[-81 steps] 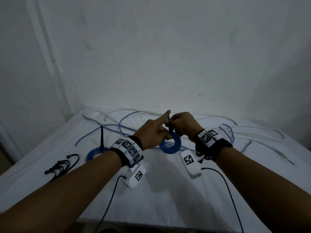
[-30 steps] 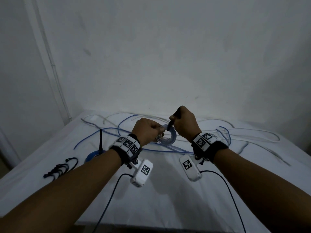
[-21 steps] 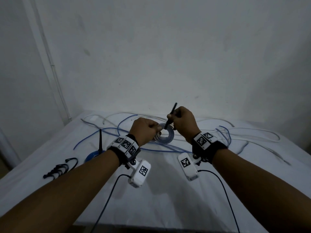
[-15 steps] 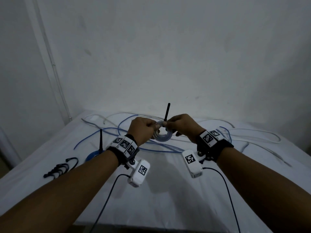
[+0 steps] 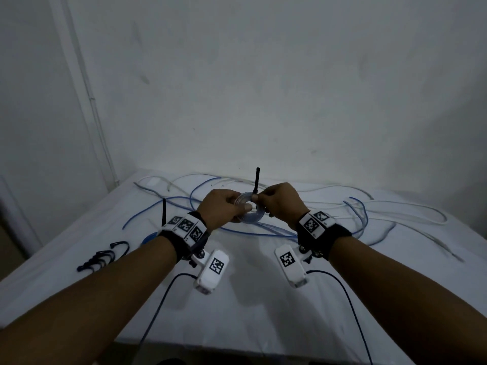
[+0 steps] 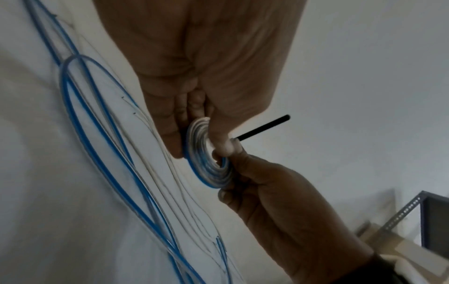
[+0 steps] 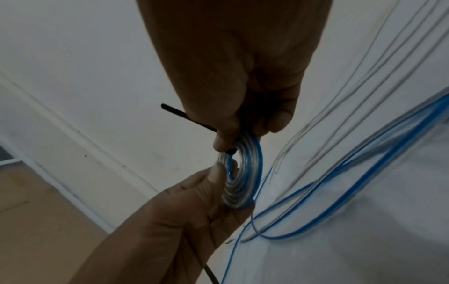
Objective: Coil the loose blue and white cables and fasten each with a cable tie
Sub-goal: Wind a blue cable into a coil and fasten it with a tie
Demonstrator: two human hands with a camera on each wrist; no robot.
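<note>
A small coil of blue and clear cable [image 5: 251, 216] is held up above the table between both hands. My left hand [image 5: 243, 206] grips the coil's left side, thumb on its face [image 6: 219, 138]. My right hand [image 5: 259, 200] pinches a black cable tie [image 5: 257, 180] at the coil's top edge, and the tie's tail points straight up. In the right wrist view the tie's tail [image 7: 187, 117] sticks out past my thumb and wraps the coil [image 7: 243, 173]. In the left wrist view the coil [image 6: 209, 165] shows its rings, with the tail [image 6: 264, 127] behind it.
A finished blue coil [image 5: 150, 237] with an upright tie [image 5: 164, 212] lies at the left. Spare black ties [image 5: 102, 256] lie farther left. Loose blue cables [image 5: 276, 233] and white cables [image 5: 411, 217] sprawl over the white table [image 5: 250, 312] behind and to the right.
The coil rose from near the table. My right hand drew the tie's tail up through, then slid back down to the coil; the tail now stands upright. The left index finger curled in.
</note>
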